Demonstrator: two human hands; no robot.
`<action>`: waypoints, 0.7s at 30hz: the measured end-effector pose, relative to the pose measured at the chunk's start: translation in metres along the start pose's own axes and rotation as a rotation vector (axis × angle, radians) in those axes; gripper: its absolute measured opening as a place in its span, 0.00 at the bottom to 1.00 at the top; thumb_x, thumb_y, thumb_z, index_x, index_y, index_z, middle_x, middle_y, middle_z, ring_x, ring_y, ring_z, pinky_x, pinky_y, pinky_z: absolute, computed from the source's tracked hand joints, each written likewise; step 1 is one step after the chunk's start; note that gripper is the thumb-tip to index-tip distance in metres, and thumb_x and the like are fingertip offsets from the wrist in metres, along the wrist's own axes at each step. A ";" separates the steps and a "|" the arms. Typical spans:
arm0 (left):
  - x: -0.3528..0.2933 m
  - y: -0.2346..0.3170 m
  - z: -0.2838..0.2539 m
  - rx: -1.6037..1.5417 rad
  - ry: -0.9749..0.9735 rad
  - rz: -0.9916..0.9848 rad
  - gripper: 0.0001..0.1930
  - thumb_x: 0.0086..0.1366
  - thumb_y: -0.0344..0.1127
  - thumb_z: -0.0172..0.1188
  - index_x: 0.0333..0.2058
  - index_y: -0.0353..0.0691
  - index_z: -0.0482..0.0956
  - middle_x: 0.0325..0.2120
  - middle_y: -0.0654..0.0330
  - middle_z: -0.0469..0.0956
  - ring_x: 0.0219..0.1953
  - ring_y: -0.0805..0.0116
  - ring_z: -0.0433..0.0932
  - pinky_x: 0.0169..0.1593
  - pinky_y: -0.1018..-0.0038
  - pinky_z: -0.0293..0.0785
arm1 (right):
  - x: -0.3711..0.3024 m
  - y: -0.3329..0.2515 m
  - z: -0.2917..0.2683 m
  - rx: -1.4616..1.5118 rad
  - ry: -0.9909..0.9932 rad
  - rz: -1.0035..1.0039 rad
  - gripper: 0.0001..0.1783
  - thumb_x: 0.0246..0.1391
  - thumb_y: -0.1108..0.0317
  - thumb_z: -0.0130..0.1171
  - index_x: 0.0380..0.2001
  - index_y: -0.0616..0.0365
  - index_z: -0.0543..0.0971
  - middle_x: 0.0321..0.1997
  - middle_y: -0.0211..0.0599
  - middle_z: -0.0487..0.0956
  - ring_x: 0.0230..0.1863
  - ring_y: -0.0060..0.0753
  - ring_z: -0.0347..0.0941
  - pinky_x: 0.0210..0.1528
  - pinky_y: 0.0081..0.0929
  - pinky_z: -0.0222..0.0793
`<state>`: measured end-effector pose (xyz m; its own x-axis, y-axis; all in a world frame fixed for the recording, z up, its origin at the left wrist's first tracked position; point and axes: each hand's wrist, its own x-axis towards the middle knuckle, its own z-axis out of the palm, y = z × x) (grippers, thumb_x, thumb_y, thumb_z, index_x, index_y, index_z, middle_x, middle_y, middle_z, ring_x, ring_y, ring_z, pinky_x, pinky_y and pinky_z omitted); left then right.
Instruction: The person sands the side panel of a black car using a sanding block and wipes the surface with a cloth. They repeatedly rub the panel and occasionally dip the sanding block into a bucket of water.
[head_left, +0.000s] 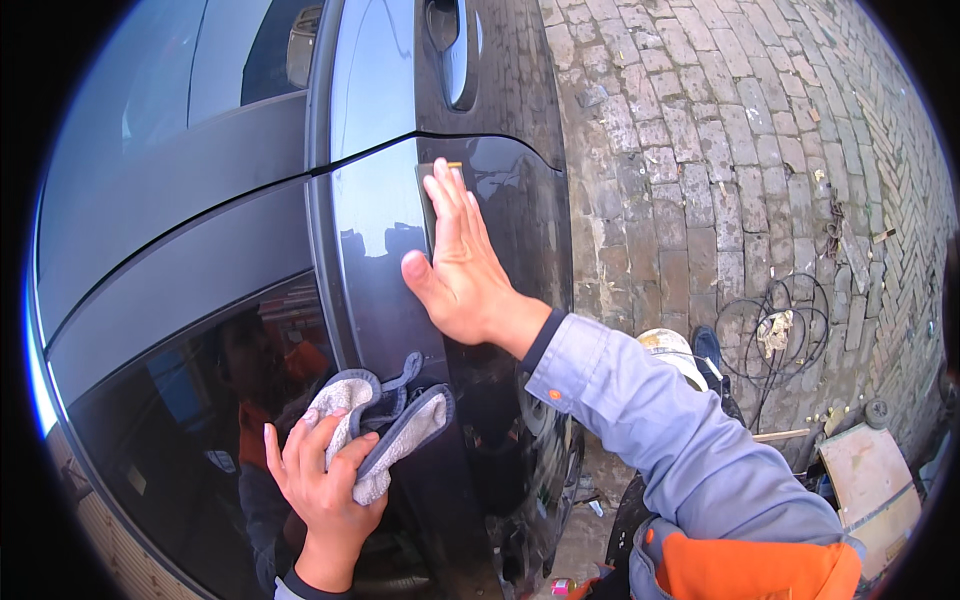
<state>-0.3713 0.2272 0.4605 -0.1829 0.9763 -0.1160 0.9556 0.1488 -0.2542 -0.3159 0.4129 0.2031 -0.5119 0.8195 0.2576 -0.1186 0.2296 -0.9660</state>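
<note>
My right hand (463, 270) lies with its fingers stretched along the dark, glossy car door (380, 300), below the door handle (460, 60). Beneath those fingers it presses a thin, dark flat pad (425, 190) with a yellowish end against the panel; most of the pad is hidden. Lower and to the left, my left hand (325, 470) grips a bunched grey cloth (405, 440) with dark edging and a loop. The cloth is over the lower edge of the dark car window (170, 420) and the door panel.
Brick paving (690, 160) runs along the car's right side. On it are a white bucket (672, 350), a coiled black cable (775, 330) with a pale rag (775, 332), and a worn board (868, 490). A dark shoe (707, 345) shows beside the bucket.
</note>
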 end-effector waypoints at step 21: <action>0.002 0.000 0.001 -0.023 0.023 0.009 0.19 0.47 0.31 0.77 0.41 0.54 0.88 0.55 0.60 0.83 0.65 0.46 0.77 0.78 0.34 0.53 | 0.052 -0.006 -0.040 -0.012 0.028 0.278 0.59 0.76 0.24 0.30 0.84 0.70 0.45 0.90 0.62 0.40 0.91 0.57 0.30 0.89 0.51 0.29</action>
<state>-0.3713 0.2287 0.4595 -0.1691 0.9809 -0.0964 0.9623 0.1432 -0.2311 -0.3083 0.4751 0.2233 -0.4995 0.8662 -0.0167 0.0334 0.0000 -0.9994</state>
